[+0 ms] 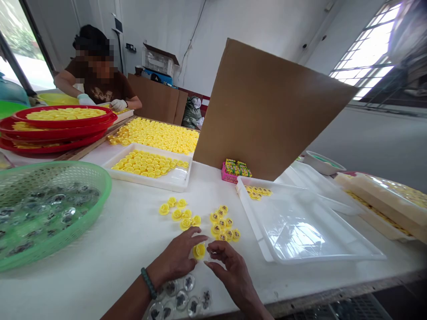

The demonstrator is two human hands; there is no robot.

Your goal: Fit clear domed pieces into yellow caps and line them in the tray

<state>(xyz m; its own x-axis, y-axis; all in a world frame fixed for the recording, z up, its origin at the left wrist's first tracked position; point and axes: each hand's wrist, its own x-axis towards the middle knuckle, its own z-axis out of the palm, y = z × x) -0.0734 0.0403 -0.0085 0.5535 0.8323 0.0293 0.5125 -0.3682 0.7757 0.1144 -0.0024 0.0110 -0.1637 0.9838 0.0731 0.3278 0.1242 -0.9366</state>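
My left hand [176, 253], with a dark braided band on its wrist, curls thumb and fingers around a small round yellow plastic cap [199, 251] at the table's near middle. Facing it, my right hand [230, 269] has thumb and fingers bent around a small clear piece, probably a plastic dome, barely visible at the fingertips. Just beyond are loose yellow caps [176, 214] and, to their right, yellow caps with dark-centred clear tops [216, 229]. Below my hands lie several clear domes [182, 300] with dark bits inside.
A green basket [106, 186] of clear domes stands left, red trays [110, 120] behind it. One white tray [187, 182] holds yellow caps; another [260, 244] holds finished-looking pieces. A cardboard sheet [263, 106] stands behind a pink basket [229, 177]. Across the table sits a gloved person [96, 91].
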